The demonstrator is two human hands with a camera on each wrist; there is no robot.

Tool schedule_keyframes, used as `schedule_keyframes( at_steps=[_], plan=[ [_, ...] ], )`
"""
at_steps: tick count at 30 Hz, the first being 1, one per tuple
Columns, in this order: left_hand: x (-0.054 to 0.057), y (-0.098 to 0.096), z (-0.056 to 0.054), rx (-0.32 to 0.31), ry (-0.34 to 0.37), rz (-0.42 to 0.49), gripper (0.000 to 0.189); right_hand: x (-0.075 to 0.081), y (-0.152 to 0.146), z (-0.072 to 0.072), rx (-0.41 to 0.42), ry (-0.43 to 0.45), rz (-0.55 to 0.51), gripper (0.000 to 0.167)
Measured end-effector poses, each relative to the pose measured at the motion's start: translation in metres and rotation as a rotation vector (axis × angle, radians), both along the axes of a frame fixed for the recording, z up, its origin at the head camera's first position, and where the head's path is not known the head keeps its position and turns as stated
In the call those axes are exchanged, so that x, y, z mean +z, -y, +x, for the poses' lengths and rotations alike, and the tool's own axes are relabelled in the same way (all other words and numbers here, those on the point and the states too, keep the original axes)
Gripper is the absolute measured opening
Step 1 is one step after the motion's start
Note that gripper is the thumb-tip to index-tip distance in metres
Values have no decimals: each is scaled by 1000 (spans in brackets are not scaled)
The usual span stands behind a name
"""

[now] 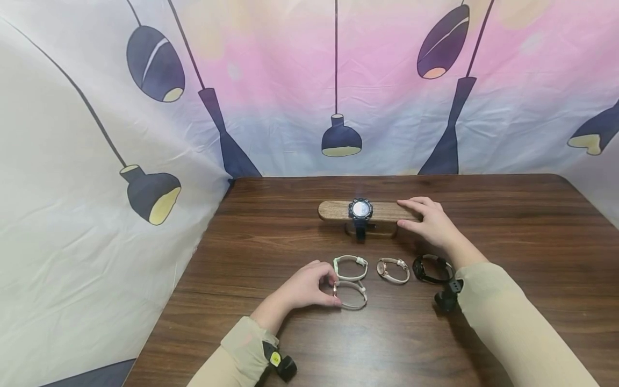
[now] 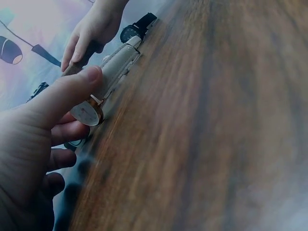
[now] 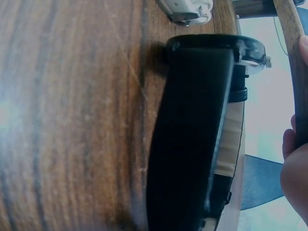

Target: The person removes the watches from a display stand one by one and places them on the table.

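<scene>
My left hand [image 1: 307,285] pinches a small wristwatch [image 2: 86,114] with a pale strap and rose-gold case, between thumb and fingers. That watch stands on its edge on the table, just below a mint-green watch [image 1: 335,267]. My right hand [image 1: 427,219] grips the right end of a wooden watch stand's bar [image 1: 333,210], thumb in front and fingers behind. Around the bar's middle sits a black sports watch [image 1: 360,208]. In the right wrist view, a black-strapped watch [image 3: 192,130] fills the foreground; only part of the right hand shows at the edge.
Right of the mint-green watch lie another pale-strapped watch [image 1: 382,267] and the black-strapped one, below the stand. The dark wooden table [image 1: 271,215] ends at a printed cloth backdrop [image 1: 290,134]. A small camera [image 1: 279,361] is strapped to each sleeve.
</scene>
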State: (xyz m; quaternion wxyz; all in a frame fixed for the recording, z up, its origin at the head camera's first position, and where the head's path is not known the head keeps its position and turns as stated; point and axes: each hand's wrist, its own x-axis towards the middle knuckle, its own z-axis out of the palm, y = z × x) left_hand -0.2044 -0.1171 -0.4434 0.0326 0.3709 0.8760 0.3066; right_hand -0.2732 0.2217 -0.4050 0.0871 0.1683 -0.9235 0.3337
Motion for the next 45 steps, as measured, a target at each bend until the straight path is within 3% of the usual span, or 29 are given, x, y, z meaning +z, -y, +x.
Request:
schedule_keyframes(
  at_steps=[19, 31, 40, 45],
  plan=[
    [2, -1, -1, -22, -30, -41, 40, 2, 0, 2, 9, -4, -10, 55],
    [19, 4, -8, 55, -80, 4, 37, 0, 0, 1, 14, -6, -7, 56],
    [28, 5, -20, 169, -48, 77, 36, 1, 0, 1, 13, 5, 2, 56],
    [30, 3, -29, 187, -52, 108, 37, 1, 0, 1, 14, -3, -2, 56]
  ],
)
